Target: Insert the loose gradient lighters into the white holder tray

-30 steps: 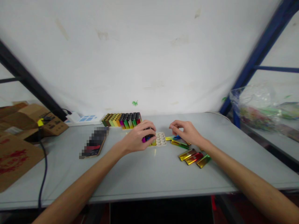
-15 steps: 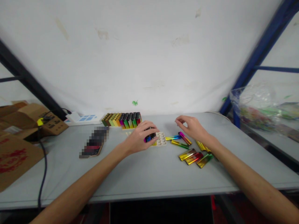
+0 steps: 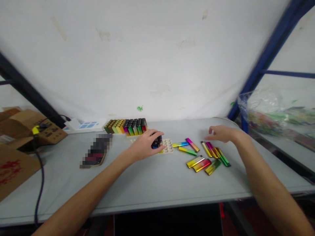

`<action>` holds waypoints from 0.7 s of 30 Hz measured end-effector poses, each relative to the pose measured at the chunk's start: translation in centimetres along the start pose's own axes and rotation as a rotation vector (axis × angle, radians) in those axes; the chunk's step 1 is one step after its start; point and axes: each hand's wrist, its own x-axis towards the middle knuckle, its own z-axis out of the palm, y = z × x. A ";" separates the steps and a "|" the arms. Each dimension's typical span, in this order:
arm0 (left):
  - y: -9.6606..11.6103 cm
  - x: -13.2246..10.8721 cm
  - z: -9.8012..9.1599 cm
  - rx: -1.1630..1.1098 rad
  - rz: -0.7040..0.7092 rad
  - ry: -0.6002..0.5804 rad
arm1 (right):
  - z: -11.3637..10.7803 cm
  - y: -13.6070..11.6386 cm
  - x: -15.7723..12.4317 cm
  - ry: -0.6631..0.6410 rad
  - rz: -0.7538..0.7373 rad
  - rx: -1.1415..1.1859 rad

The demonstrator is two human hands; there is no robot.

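My left hand curls round several upright lighters standing in a white tray. Part of these lighters is hidden behind my fingers. On the tray's right side, bare sockets show. My right hand hovers at the right with its fingers apart and nothing in them. Just below it lies a row of shiny lighters, among them a magenta one and a green one. More lie between the hands: a blue-yellow lighter, a pink one and a yellow-green one. Nearer me is a red-gold lighter.
Packed upright lighters stand by the wall. Left of them are a white power strip and a pixelated phone. Cardboard boxes and a black cable occupy the left. A plastic bag sits beyond the blue frame.
My right hand has moved right, from above the middle lighters to above the right-hand row, which is now uncovered. The left hand stays round the lighters in the tray. The view has shifted slightly.
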 end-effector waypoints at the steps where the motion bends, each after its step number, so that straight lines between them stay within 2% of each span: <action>1: 0.0 0.0 0.0 -0.001 -0.001 -0.002 | -0.2 0.2 -0.5 -0.051 0.051 0.079; 5: -0.2 0.0 0.0 -0.004 0.008 0.000 | -0.3 0.2 -1.7 -0.211 0.132 0.308; 10: -0.6 0.1 0.1 0.000 0.009 -0.005 | 0.2 -2.2 -2.2 -0.284 0.025 0.347; 15: -0.7 0.1 0.1 -0.002 0.015 0.001 | 1.2 -4.2 -1.5 -0.188 -0.207 0.286; 21: -0.9 0.2 0.0 -0.005 0.032 -0.001 | 1.8 -4.8 0.0 -0.001 -0.421 0.162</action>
